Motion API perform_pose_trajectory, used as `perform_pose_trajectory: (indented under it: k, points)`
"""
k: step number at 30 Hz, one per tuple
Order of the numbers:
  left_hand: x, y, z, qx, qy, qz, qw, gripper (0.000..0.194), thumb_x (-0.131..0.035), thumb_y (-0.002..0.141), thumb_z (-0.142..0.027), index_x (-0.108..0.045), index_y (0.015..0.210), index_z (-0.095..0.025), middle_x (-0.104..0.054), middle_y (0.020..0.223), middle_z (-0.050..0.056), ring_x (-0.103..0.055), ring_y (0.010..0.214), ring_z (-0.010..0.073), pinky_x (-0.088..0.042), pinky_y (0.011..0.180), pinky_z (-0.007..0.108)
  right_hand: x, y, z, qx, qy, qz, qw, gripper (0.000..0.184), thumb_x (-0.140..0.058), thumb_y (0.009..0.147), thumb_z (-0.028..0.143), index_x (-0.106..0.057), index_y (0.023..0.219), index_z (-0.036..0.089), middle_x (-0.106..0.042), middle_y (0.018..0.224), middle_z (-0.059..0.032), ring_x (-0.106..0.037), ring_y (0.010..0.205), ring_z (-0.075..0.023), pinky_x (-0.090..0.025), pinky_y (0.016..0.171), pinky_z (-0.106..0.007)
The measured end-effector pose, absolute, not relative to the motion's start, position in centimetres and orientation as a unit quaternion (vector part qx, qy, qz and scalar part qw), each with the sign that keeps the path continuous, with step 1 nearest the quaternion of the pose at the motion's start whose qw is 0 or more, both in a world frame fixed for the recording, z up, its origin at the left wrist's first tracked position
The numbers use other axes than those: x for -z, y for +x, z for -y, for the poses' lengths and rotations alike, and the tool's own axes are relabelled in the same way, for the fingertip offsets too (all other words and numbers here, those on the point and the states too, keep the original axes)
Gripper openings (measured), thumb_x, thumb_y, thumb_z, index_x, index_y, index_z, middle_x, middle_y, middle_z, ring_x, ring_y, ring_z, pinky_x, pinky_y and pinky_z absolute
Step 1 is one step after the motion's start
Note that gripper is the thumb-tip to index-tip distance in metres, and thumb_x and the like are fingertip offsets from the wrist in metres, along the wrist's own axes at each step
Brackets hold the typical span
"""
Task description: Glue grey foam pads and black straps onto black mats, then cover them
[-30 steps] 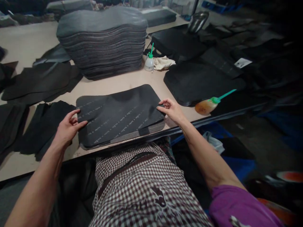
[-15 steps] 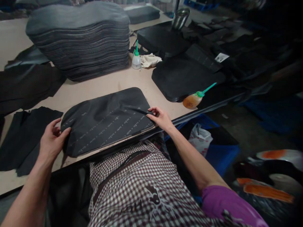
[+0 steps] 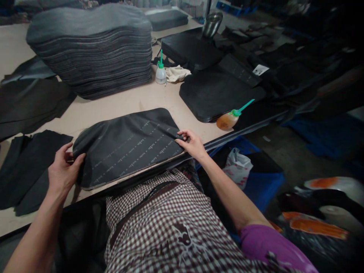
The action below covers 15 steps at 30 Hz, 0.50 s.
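A black fabric panel (image 3: pixel 127 148) with rounded corners and diagonal rows of pale lettering lies along the table's front edge, slightly rippled. My left hand (image 3: pixel 64 167) pinches its left edge between thumb and fingers. At the opposite edge, my right hand (image 3: pixel 191 144) grips the panel near its right side, thumb below and fingers curled. Under the panel's front edge a thin pale layer shows; what it is I cannot tell.
A tall stack of dark sheets (image 3: pixel 93 57) stands behind. A white squeeze bottle (image 3: pixel 160 75) sits beside a crumpled cloth (image 3: pixel 178 73). An amber squeeze bottle (image 3: pixel 227 121) stands near the right edge, by stacked black panels (image 3: pixel 218 94). Dark fabric pieces (image 3: pixel 31 167) lie left.
The ripples in the panel have shifted, and its top surface looks smoother toward the right. Both hands keep their holds on the edges. The whole view has shifted slightly.
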<state>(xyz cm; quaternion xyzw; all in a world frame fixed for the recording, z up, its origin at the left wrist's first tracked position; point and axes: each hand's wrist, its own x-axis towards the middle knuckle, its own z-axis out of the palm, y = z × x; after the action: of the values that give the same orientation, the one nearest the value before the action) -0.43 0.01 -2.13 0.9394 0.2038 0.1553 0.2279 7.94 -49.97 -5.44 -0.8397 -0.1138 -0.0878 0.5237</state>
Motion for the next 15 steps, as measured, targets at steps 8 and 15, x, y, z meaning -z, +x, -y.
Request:
perform_pose_trajectory:
  k: [8, 15]
  points:
    - [3.3, -0.3, -1.3, -0.171, 0.947, -0.204, 0.180, 0.066, -0.073, 0.079, -0.057, -0.054, 0.141, -0.046, -0.067, 0.100, -0.008, -0.065, 0.074, 0.0113, -0.051, 0.075, 0.023, 5.8, 7.9, 49.8, 0.103, -0.845, 0.128, 0.509, 0.024, -0.076, 0.084, 0.037, -0.070, 0.103, 0.023, -0.057, 0.082, 0.0005, -0.055, 0.077, -0.0194, -0.046, 0.079, -0.034]
    - [2.9, -0.4, -0.6, -0.161, 0.946, -0.211, 0.184, 0.062, -0.070, 0.081, -0.059, -0.054, 0.140, -0.046, -0.070, 0.100, -0.007, -0.061, 0.072, 0.0129, -0.052, 0.074, 0.027, 5.6, 7.7, 49.7, 0.109, -0.850, 0.135, 0.498, 0.023, -0.076, 0.084, 0.034, -0.070, 0.103, 0.022, -0.058, 0.083, 0.0004, -0.056, 0.077, -0.0193, -0.046, 0.079, -0.034]
